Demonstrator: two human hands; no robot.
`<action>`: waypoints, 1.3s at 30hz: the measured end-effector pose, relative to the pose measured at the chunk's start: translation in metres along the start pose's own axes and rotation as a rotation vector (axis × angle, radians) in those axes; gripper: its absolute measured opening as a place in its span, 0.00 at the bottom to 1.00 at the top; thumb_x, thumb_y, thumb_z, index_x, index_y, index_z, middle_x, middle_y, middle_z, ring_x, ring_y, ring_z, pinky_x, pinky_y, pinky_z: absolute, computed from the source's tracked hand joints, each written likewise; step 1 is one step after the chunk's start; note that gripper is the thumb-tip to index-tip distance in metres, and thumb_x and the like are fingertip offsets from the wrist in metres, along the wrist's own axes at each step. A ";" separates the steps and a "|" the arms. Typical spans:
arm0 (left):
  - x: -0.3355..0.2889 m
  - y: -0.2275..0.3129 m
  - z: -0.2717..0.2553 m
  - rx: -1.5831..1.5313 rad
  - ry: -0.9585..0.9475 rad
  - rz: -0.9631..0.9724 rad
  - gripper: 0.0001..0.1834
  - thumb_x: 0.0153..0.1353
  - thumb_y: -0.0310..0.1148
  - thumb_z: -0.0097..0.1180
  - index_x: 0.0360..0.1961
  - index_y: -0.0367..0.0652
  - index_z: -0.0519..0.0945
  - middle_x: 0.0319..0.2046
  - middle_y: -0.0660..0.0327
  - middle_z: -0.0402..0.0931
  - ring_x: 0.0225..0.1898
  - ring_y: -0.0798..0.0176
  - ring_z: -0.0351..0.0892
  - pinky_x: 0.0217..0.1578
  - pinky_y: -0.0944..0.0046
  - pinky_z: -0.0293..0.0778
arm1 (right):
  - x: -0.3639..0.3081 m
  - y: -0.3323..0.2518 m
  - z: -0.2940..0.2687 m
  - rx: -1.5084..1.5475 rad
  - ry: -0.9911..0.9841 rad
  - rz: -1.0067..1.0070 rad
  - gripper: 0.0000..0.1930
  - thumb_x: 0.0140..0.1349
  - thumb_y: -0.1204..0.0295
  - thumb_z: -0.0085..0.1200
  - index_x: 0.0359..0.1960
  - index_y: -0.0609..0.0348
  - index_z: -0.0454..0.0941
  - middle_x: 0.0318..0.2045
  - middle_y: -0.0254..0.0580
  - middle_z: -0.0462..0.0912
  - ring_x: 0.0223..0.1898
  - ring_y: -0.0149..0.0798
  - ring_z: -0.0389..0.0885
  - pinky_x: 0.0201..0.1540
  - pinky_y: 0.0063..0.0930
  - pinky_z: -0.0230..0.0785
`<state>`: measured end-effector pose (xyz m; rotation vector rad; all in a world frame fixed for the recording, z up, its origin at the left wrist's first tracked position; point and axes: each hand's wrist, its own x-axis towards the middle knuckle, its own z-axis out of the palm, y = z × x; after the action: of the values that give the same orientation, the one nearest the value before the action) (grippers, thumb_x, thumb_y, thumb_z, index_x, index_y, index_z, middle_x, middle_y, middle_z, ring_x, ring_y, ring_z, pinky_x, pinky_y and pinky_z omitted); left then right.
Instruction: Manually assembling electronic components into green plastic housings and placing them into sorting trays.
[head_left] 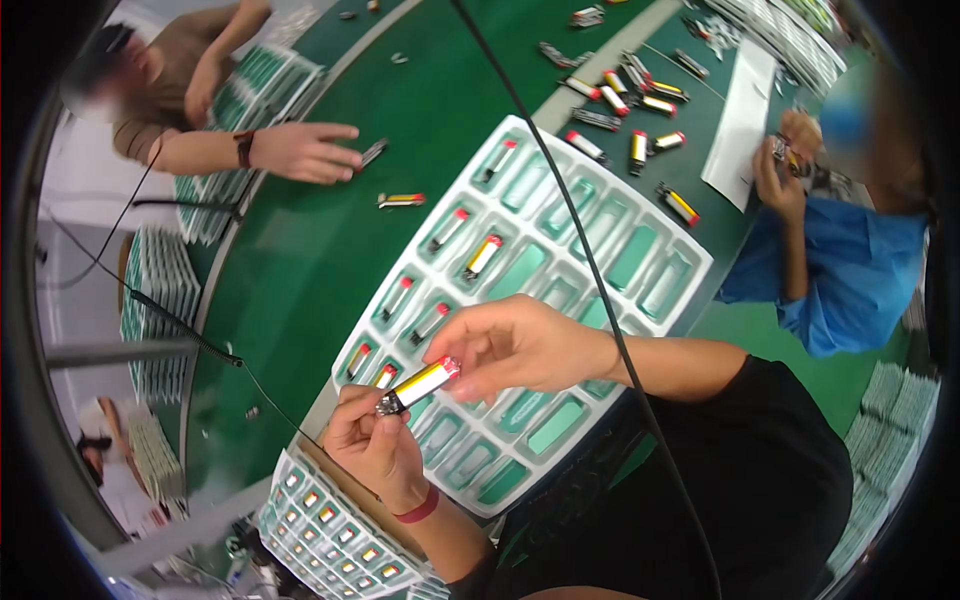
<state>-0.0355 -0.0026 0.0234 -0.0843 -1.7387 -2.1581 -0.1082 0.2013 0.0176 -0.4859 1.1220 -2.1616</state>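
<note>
1. Battery-like cylinder (pixel 425 382), one: white with a yellow stripe, red at one end, dark and metallic at the other; held aslant above the tray, between both hands. Detail at the dark end too small to read.
2. Left hand (pixel 385 455), with red wristband (pixel 420 505): thumb and fingers clamped on the dark end; some fingertips hidden.
3. Right hand (pixel 530 345): thumb and fingers together on the red end; the farther fingers partly concealed behind the nearer ones.
4. White moulded tray (pixel 490 205), tilted in view: several compartments along its left side hold red-tipped pieces; others show green through the plastic. Hands and forearm cover part of it.
5. Black cable (pixel 585 240): crosses in front of tray and right forearm; both ends out of frame.
6. Loose cylinders (pixel 638 153), a scattered group beyond the tray, some overlapping; exact count uncertain.
7. White sheet (pixel 740 125): beside that group, upper end meeting piled goods.
8. Co-worker's hands (pixel 785 165), right, blue garment: around a small metallic item, mostly covered.
9. Second co-worker's hand (pixel 305 150), left: fingertips at a small dark piece (pixel 373 153) on the green work surface (pixel 300 260); contact cannot be confirmed.
10. Stacked trays (pixel 890 420), right edge: blurred, bent by the lens.
</note>
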 end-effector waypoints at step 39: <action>0.015 -0.028 0.075 -0.117 -0.133 -0.435 0.37 0.47 0.10 0.66 0.59 0.35 0.65 0.55 0.46 0.70 0.38 0.58 0.84 0.36 0.64 0.84 | 0.010 -0.030 -0.019 -0.189 0.324 -0.089 0.13 0.68 0.70 0.52 0.49 0.66 0.77 0.29 0.33 0.79 0.30 0.21 0.72 0.32 0.20 0.65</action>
<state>-0.0718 0.0704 0.0191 0.1371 -1.8366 -2.6161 -0.1378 0.2181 0.0313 -0.2760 1.5156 -2.2774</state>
